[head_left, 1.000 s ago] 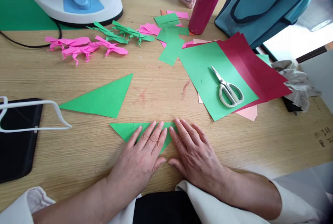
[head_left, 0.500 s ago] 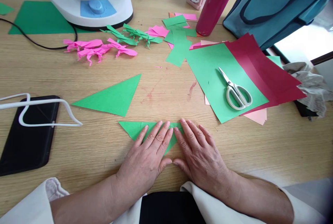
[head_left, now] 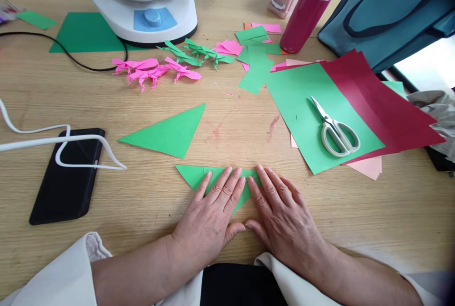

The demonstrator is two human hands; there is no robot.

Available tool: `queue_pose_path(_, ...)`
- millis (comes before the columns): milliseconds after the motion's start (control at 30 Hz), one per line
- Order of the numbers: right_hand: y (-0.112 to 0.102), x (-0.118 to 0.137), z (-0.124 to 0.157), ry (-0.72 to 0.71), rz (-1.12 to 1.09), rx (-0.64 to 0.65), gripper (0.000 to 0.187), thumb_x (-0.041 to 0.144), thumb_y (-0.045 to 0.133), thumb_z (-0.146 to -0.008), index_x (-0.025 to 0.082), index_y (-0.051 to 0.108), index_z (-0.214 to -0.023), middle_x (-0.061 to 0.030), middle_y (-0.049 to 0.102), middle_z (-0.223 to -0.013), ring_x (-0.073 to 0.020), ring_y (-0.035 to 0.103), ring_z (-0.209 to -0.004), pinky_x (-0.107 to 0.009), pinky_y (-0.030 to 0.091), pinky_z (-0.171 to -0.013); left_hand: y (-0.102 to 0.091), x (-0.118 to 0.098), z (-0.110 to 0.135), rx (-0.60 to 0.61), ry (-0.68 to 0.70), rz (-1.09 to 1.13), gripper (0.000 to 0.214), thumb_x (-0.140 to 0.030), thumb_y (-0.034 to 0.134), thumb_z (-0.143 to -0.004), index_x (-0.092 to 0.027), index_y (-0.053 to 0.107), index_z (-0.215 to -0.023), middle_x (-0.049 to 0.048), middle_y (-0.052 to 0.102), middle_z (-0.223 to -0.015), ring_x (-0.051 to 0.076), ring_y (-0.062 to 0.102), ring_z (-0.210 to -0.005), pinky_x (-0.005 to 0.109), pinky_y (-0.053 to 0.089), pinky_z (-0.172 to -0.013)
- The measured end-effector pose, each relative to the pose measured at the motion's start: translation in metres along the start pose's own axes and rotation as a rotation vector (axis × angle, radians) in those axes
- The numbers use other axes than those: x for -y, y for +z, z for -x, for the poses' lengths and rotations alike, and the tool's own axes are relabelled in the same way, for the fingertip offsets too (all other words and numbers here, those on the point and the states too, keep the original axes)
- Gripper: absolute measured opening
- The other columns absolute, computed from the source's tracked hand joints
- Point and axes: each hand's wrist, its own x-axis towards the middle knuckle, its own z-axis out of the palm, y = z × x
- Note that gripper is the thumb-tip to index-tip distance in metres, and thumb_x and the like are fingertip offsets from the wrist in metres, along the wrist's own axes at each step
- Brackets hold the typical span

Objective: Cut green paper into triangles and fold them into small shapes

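Observation:
My left hand and my right hand lie flat side by side on a folded green paper triangle near the table's front edge. All fingers are stretched out and press the paper down; most of it is hidden under them. A second green triangle lies just beyond, to the left. White scissors rest on a green sheet at the right.
Dark red sheets lie under the green sheet. Pink folded figures and green ones sit by a white fan. A black phone with a white cable is at left. A magenta bottle and blue bag stand behind.
The view has shifted, so everything sits further right and lower in the picture. Both hands stay flat on the green triangle in the same pose.

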Motion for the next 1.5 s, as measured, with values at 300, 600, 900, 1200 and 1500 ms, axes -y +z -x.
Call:
queue_pose_path(300, 0.002, -0.004, -0.003, -0.111, -0.009, 0.023, 0.068, 0.046, 0.044, -0.099, 0.005, 0.033, -0.152, -0.0140, 0.029, -0.161, -0.0291, 0.024, -0.149, -0.049, 0.022, -0.120, 0.000, -0.001, -0.001, 0.001, -0.008, 0.023, 0.077, -0.066, 0.033, -0.095, -0.013, 0.040, -0.150, 0.0095, 0.032, -0.161, 0.027, 0.025, -0.149, 0.048, 0.021, -0.118)
queue_pose_path(600, 0.004, -0.007, -0.003, -0.162, -0.012, 0.028, 0.074, 0.050, 0.045, -0.098, 0.000, 0.031, -0.152, -0.0191, 0.026, -0.161, -0.0312, 0.023, -0.150, -0.048, 0.027, -0.119, 0.002, 0.000, 0.000, -0.026, -0.008, 0.042, 0.078, -0.066, 0.034, -0.095, -0.011, 0.039, -0.150, 0.0111, 0.032, -0.160, 0.027, 0.029, -0.147, 0.044, 0.021, -0.117)
queue_pose_path(900, 0.005, -0.006, -0.003, -0.153, -0.019, 0.024, 0.072, 0.045, 0.048, -0.098, 0.005, 0.028, -0.154, -0.0178, 0.023, -0.162, -0.0314, 0.023, -0.150, -0.051, 0.027, -0.119, -0.001, 0.003, 0.003, -0.021, -0.001, 0.050, 0.081, -0.067, 0.033, -0.094, -0.009, 0.035, -0.152, 0.0132, 0.031, -0.160, 0.028, 0.024, -0.149, 0.045, 0.019, -0.119)
queue_pose_path(1200, 0.004, -0.007, -0.003, -0.134, -0.076, 0.042, 0.068, 0.043, 0.048, -0.098, 0.013, 0.029, -0.155, -0.0168, 0.023, -0.162, -0.0301, 0.021, -0.151, -0.050, 0.024, -0.120, -0.006, 0.009, 0.008, 0.007, 0.000, 0.055, 0.084, -0.070, 0.029, -0.093, -0.008, 0.041, -0.149, 0.0154, 0.033, -0.159, 0.029, 0.028, -0.148, 0.043, 0.023, -0.118)
queue_pose_path(1500, 0.003, -0.006, -0.005, -0.098, -0.081, 0.071, 0.069, 0.052, 0.044, -0.099, 0.014, 0.031, -0.155, -0.0136, 0.023, -0.163, -0.0291, 0.026, -0.149, -0.049, 0.024, -0.120, -0.004, 0.015, 0.011, 0.022, 0.012, 0.067, 0.085, -0.071, 0.033, -0.092, -0.010, 0.037, -0.151, 0.0144, 0.030, -0.160, 0.029, 0.026, -0.149, 0.046, 0.021, -0.118)
